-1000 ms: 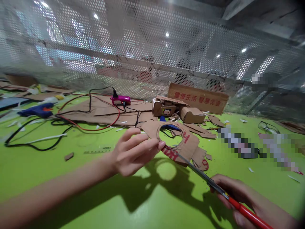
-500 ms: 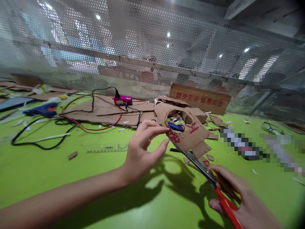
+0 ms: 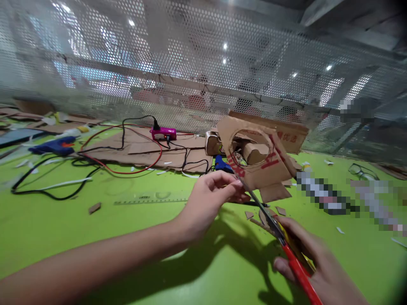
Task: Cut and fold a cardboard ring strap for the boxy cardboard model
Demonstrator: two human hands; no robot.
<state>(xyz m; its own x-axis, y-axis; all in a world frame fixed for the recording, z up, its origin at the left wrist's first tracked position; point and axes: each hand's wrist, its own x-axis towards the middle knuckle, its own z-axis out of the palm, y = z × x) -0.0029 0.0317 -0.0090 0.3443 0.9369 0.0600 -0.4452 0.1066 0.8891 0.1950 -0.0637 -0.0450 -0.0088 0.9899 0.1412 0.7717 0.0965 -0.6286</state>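
Observation:
My right hand (image 3: pixel 313 258) is closed around the handles of red-handled scissors (image 3: pixel 297 264), at the lower right. Their long metal blades reach up and left to the lower edge of a brown cardboard piece (image 3: pixel 273 173) with a large round hole and red print. My left hand (image 3: pixel 211 199) is closed, its thumb and fingers pinched at that edge beside the blade tips. The cardboard piece is tilted above the green table (image 3: pixel 133 241).
A pink power device (image 3: pixel 163 134) with cables sits on flat cardboard behind. Further left lies a blue glue gun (image 3: pixel 54 146). A clear ruler (image 3: pixel 149 201), cardboard scraps (image 3: pixel 94 208) and glasses (image 3: pixel 363 172) also lie about. A perforated screen stands behind.
My left hand has moved right and its fingers have closed at the cardboard. The holed piece has shifted up and right, and the scissors have moved slightly left.

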